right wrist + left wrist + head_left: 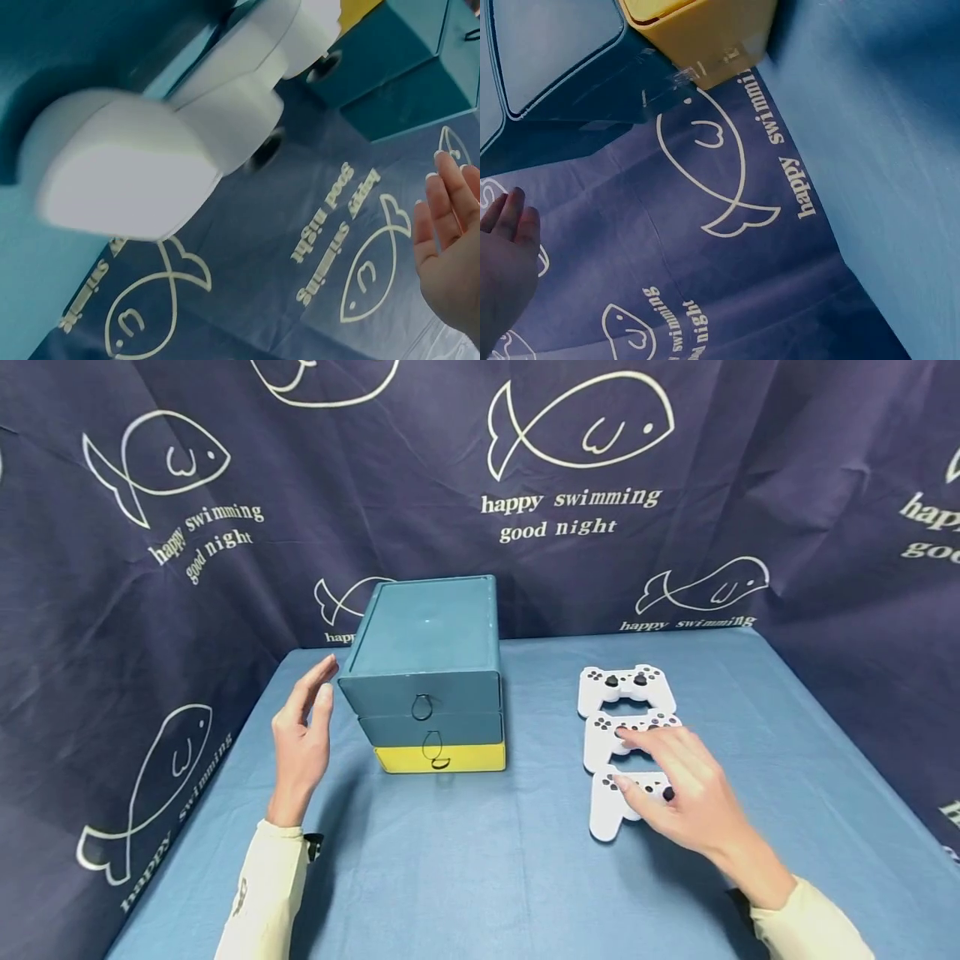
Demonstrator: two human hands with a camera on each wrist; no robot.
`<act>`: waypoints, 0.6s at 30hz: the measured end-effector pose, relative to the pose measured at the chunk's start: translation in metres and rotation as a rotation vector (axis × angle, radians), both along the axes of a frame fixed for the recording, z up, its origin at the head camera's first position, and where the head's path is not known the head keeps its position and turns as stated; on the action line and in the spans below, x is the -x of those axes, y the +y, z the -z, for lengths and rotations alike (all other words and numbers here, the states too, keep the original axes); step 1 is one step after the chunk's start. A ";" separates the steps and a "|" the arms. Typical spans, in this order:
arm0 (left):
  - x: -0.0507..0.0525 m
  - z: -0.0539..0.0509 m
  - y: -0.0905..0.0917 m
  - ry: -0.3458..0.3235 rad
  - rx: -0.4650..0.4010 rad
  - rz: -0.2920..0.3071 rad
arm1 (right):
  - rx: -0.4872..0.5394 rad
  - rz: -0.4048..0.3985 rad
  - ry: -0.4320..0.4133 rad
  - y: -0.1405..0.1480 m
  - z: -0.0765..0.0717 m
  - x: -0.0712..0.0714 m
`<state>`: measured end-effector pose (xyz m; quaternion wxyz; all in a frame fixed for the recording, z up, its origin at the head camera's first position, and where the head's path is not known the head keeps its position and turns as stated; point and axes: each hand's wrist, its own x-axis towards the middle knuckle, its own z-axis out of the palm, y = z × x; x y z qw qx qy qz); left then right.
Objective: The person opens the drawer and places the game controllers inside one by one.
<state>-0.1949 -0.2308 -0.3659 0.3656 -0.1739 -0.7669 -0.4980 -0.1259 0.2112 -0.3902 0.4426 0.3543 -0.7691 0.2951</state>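
A stack of drawers (427, 631) stands left of the middle in the head view, two teal units above a yellow bottom drawer (472, 758). Dark loops hang as pulls on the fronts. Close to the stack's left side is my left hand (296, 752), raised with extended fingers and holding nothing. Three white game controllers lie in a column at the right: a far one (591, 695), a middle one (597, 750) and a near one (604, 814). My right hand (693, 789) hovers over the near two, fingers loosely extended, partly hiding them. The right wrist view shows a controller (127, 180) close up, apart from the fingers.
A blue cloth (450, 877) covers the table. Dark blue curtains (420, 485) with white fish drawings and lettering hang behind it and along both sides. The yellow drawer's side (712, 41) bears clear tape in the left wrist view.
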 end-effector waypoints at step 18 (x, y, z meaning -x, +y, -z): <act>0.018 0.000 0.000 0.043 -0.134 0.122 | -0.027 -0.144 -0.204 -0.056 -0.007 0.004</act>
